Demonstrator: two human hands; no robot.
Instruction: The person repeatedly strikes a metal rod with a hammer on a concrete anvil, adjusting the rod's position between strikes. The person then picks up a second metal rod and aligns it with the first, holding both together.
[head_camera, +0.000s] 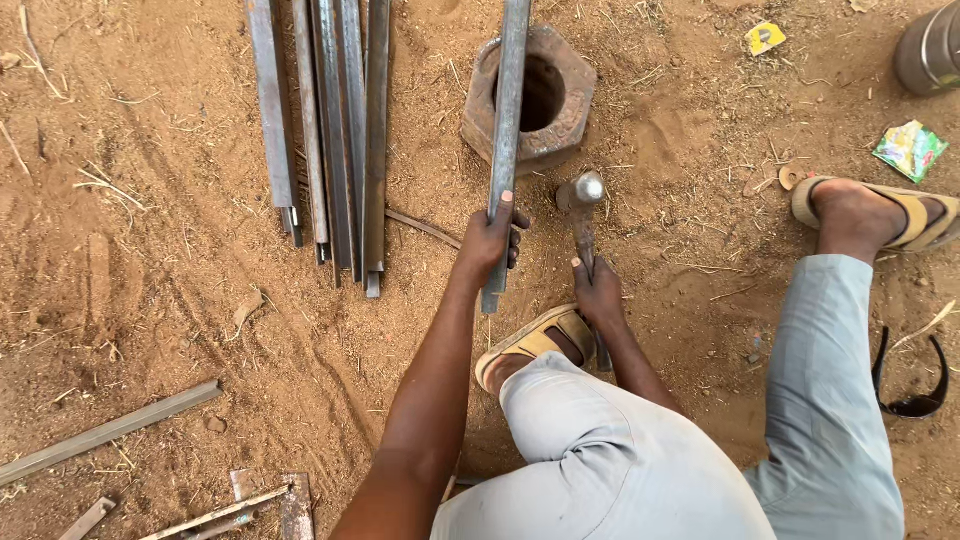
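Note:
My left hand (492, 238) grips a long grey steel bar (508, 110) near its lower end. The bar runs up across a big rusty hexagonal nut (570, 100) lying on the dirt, over its round hole. My right hand (598, 292) holds the handle of a hammer (582, 195), whose steel head rests on the ground just right of the bar and below the nut. I am squatting, with one sandalled foot (530, 342) between my arms.
A bundle of several grey steel bars (330, 130) lies to the left on the sandy ground. More bars and scraps (110, 430) lie at the lower left. My other foot (880, 215), a green wrapper (910, 150) and a dark curved object (915, 400) are at the right.

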